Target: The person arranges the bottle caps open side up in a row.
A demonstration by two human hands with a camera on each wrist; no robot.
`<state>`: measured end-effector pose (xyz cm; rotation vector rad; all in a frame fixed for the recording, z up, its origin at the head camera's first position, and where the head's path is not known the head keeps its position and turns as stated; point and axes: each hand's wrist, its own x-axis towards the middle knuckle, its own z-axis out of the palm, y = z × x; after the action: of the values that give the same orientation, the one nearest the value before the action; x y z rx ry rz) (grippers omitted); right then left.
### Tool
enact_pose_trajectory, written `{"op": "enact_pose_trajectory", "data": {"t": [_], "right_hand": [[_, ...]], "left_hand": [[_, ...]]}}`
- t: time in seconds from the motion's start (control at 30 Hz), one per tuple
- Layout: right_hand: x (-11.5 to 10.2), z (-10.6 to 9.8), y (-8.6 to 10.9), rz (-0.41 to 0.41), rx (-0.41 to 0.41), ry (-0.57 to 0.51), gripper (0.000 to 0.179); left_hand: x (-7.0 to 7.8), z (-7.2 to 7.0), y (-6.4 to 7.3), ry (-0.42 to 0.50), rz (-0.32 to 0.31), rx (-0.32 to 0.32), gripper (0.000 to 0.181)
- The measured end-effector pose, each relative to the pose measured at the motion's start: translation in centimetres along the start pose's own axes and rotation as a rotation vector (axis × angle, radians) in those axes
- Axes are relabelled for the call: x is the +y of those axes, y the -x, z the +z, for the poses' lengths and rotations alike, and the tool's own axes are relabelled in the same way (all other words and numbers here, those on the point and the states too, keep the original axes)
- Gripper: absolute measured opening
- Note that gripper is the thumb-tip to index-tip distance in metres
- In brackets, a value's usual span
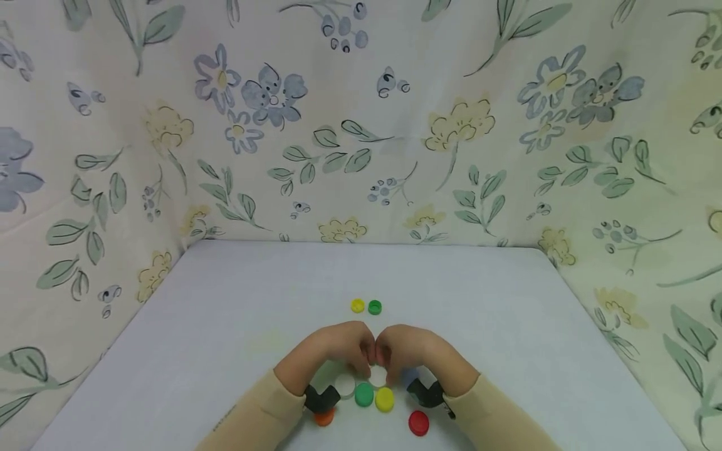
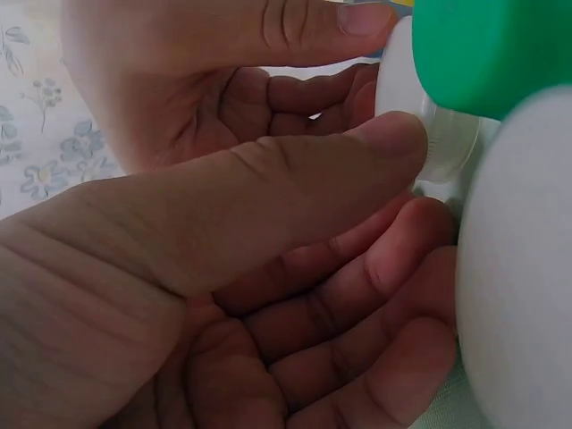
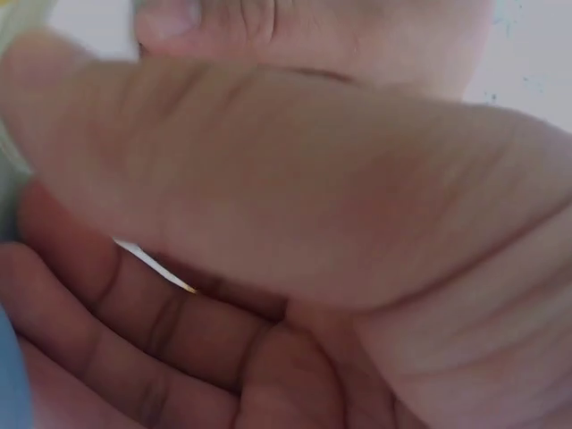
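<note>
My left hand (image 1: 345, 344) and my right hand (image 1: 407, 346) meet knuckle to knuckle over a small clear jar with a white cap (image 1: 378, 376). In the left wrist view both thumbs press the side of that white cap (image 2: 399, 85), and the clear body (image 2: 451, 147) shows below it. The fingers of both hands curl behind the jar. A second white cap (image 1: 345, 385) stands just beside my left hand. Close in front are a green cap (image 1: 363, 394) and a yellow cap (image 1: 385, 399). My right thumb (image 3: 223, 170) hides most of the jar in the right wrist view.
A loose yellow cap (image 1: 358, 305) and a loose green cap (image 1: 375, 307) lie beyond the hands on the white table (image 1: 225, 294). An orange cap (image 1: 324, 418) is by the left wrist, a red cap (image 1: 418, 423) by the right. Something blue (image 3: 11, 384) is beside my right fingers.
</note>
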<state>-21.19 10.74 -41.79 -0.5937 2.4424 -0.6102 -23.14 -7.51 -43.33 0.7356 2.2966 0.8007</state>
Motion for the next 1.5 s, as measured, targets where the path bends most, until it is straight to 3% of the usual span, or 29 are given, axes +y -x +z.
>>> {"op": "enact_pose_trajectory", "data": {"t": [0.3, 0.47, 0.63, 0.83, 1.0, 1.13, 1.27, 1.37, 1.5], "right_hand": [[-0.9, 1.1, 0.4, 0.036, 0.052, 0.08, 0.032], [-1.4, 1.6, 0.9, -0.008, 0.096, 0.115, 0.032], [-1.0, 1.1, 0.7, -0.041, 0.066, 0.121, 0.026], [-0.1, 0.3, 0.3, -0.032, 0.017, 0.04, 0.026], [0.7, -0.4, 0.0, -0.035, 0.014, -0.006, 0.021], [1.2, -0.9, -0.1, -0.029, 0.028, -0.061, 0.017], [1.6, -1.2, -0.2, -0.007, 0.058, -0.195, 0.008], [1.7, -1.6, -0.2, 0.008, 0.083, -0.302, 0.008], [1.9, -2.1, -0.3, 0.004, 0.114, -0.366, 0.011]], "left_hand": [[0.2, 0.4, -0.1, -0.039, -0.011, 0.008, 0.016], [0.3, 0.4, 0.0, -0.02, -0.02, 0.011, 0.016], [0.2, 0.4, 0.1, -0.002, -0.003, 0.007, 0.015], [0.1, -0.2, 0.5, 0.018, -0.009, 0.011, 0.009], [0.0, -0.7, 0.5, 0.065, -0.008, 0.009, 0.015], [-0.1, -1.1, 0.4, 0.03, 0.021, 0.037, 0.017], [-0.3, -1.4, 0.5, -0.02, 0.024, 0.097, 0.015], [-0.4, -1.8, 0.7, 0.02, 0.025, 0.135, 0.012], [-0.8, -2.5, 1.0, 0.123, 0.037, 0.172, 0.008]]}}
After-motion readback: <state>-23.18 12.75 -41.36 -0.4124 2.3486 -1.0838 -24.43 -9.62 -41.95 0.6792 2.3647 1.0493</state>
